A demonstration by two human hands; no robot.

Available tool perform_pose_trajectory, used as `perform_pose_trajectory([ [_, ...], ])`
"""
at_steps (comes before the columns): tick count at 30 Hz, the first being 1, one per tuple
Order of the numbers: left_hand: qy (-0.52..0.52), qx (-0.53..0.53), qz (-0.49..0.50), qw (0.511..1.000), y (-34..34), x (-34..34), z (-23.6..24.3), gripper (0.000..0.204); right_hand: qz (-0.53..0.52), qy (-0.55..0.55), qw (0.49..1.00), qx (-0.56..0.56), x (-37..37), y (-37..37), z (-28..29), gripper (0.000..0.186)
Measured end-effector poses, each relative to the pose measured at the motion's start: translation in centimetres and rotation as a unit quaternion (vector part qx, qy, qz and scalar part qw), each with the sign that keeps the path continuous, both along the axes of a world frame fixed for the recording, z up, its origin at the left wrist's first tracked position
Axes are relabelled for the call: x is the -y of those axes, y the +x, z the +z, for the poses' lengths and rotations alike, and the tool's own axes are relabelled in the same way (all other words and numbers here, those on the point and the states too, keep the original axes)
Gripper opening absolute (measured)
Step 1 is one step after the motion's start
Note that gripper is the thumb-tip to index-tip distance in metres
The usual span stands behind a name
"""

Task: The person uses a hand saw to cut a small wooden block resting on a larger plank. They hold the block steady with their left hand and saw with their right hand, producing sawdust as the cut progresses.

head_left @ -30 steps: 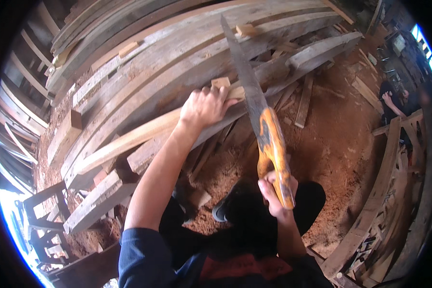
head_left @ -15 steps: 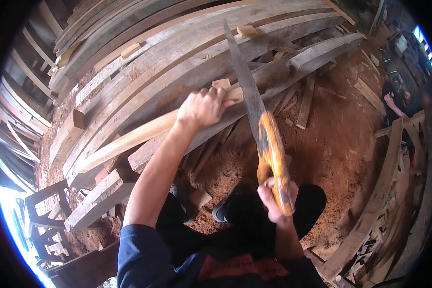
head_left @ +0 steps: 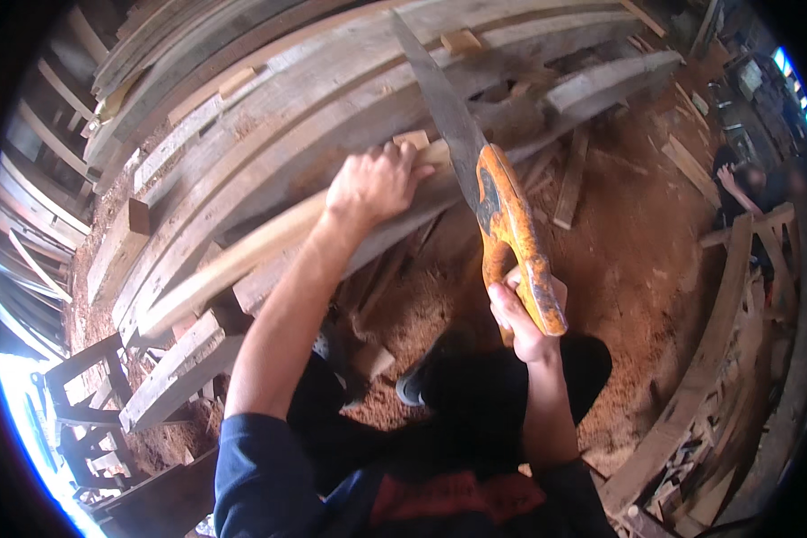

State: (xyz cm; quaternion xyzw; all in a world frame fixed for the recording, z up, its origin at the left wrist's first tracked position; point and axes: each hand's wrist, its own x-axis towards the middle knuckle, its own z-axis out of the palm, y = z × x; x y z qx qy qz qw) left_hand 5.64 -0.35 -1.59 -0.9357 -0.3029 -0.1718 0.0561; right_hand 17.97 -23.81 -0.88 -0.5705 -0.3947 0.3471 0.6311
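Observation:
Across weathered timbers lies a pale wooden strip (head_left: 242,260), with a small block (head_left: 411,138) beside its right end. My left hand (head_left: 374,184) grips the strip near that end, fingers curled over it. My right hand (head_left: 529,314) holds a handsaw by its worn yellow-and-black handle (head_left: 511,215). The saw blade (head_left: 439,90) points away from me, crossing the strip's right end just right of my left hand; whether its teeth are in the wood I cannot tell.
Long beams (head_left: 296,108) are stacked ahead and left. Offcuts (head_left: 690,170) lie on the reddish, sawdust-strewn floor (head_left: 619,260). A dark wooden frame (head_left: 81,394) stands lower left, curved timbers (head_left: 690,394) at right. Another person's arm (head_left: 735,188) and dark clothing show at far right.
The saw and my right hand have moved forward, away from me, the blade reaching farther up the picture. My left hand stays on the strip, shifted slightly leftward and up.

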Motion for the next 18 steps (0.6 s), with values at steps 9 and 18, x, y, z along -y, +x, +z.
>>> perform_pose_trajectory([
  [9, -0.032, -0.012, -0.004, 0.999, 0.2, -0.5, 0.5, 0.045, -0.020, 0.018, 0.996, 0.086, 3.0, -3.3, 0.6, 0.023],
  [18, -0.036, -0.025, 0.022, 0.999, 0.1, 0.0, 1.0, 0.045, -0.004, 0.011, 0.999, 0.053, 2.8, 0.0, -0.2, 0.023],
])
